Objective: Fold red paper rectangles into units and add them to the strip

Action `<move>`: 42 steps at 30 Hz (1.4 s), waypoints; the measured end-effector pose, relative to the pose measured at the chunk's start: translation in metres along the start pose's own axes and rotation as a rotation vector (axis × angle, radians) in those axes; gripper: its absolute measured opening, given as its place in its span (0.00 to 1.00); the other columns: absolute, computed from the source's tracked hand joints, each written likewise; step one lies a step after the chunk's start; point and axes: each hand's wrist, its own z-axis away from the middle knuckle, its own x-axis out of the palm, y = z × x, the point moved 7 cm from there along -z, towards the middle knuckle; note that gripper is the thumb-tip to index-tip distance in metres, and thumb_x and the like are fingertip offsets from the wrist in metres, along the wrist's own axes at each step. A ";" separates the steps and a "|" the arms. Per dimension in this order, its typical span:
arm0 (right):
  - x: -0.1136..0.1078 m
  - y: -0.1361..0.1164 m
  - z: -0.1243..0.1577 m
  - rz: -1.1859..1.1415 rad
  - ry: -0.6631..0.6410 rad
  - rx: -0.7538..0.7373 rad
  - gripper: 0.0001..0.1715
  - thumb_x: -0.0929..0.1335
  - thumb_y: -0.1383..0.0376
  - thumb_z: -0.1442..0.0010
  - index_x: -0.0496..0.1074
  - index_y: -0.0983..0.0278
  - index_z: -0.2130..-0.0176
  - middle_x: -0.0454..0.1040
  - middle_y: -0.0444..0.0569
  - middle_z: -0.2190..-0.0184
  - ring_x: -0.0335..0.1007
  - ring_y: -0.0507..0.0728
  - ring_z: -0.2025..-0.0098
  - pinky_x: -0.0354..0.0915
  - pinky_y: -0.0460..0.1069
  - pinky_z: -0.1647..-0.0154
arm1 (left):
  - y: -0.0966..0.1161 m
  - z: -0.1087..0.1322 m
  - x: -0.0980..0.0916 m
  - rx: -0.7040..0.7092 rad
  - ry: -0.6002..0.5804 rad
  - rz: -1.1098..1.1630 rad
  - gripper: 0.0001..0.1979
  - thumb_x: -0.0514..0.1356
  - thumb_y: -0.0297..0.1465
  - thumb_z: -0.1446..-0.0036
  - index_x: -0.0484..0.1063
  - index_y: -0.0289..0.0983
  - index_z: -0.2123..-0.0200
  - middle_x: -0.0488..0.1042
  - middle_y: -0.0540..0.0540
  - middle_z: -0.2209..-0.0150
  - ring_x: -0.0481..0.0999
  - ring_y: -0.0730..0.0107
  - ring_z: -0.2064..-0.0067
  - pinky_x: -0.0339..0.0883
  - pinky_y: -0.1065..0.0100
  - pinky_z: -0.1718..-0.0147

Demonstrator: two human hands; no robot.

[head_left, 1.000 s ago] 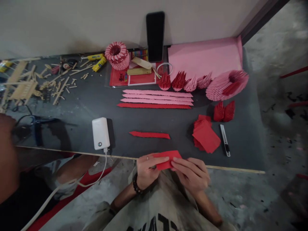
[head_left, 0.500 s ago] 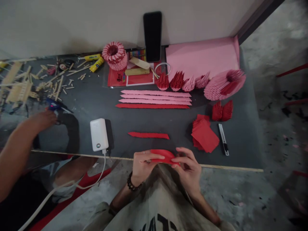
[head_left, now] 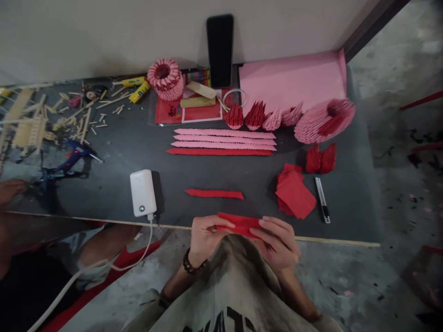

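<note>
Between my two hands, just off the table's front edge, is a piece of red paper (head_left: pixel 242 223), partly covered by my fingers. My left hand (head_left: pixel 208 236) pinches its left end with thumb and fingers. At the other end, my right hand (head_left: pixel 278 242) grips the paper, thumb hidden. Beyond them on the table lies a short red folded-paper strip (head_left: pixel 214 194). Farther back is a longer red strip (head_left: pixel 219 151), with several pink strips (head_left: pixel 224 139) beside it. A stack of red paper rectangles (head_left: pixel 296 193) sits to the right of my hands.
A utility knife (head_left: pixel 322 199) lies right of the stack. Folded-paper pieces (head_left: pixel 256 115) and a phone (head_left: pixel 220 50) stand behind. To the left are a white power bank (head_left: pixel 143 193) with a cable, a blue glue gun (head_left: pixel 74 157), wooden sticks and a co-worker's hand (head_left: pixel 12 190).
The red paper, bowed before, now looks flatter, and my right hand has shifted slightly right. At left, the co-worker's hand has let go of the glue gun and drawn back.
</note>
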 end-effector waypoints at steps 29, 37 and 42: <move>0.031 0.030 0.026 -0.525 0.227 0.993 0.19 0.81 0.61 0.46 0.81 0.62 0.55 0.87 0.47 0.69 0.84 0.54 0.70 0.78 0.45 0.68 | -0.036 0.007 0.020 -0.290 0.184 0.389 0.19 0.74 0.45 0.45 0.85 0.34 0.64 0.86 0.42 0.69 0.86 0.64 0.69 0.82 0.66 0.65; 0.035 0.038 0.019 -0.625 0.269 1.019 0.18 0.80 0.61 0.43 0.78 0.61 0.54 0.84 0.42 0.74 0.82 0.52 0.73 0.76 0.45 0.68 | -0.025 0.009 0.015 -0.180 0.189 0.046 0.17 0.65 0.44 0.34 0.85 0.35 0.61 0.85 0.44 0.69 0.84 0.63 0.68 0.78 0.67 0.65; 0.033 0.035 0.017 -0.637 0.302 1.028 0.20 0.80 0.63 0.45 0.75 0.62 0.55 0.84 0.43 0.75 0.82 0.54 0.74 0.76 0.46 0.68 | -0.018 0.010 0.012 -0.062 0.227 -0.143 0.15 0.64 0.41 0.32 0.84 0.37 0.63 0.84 0.45 0.70 0.83 0.61 0.67 0.74 0.65 0.65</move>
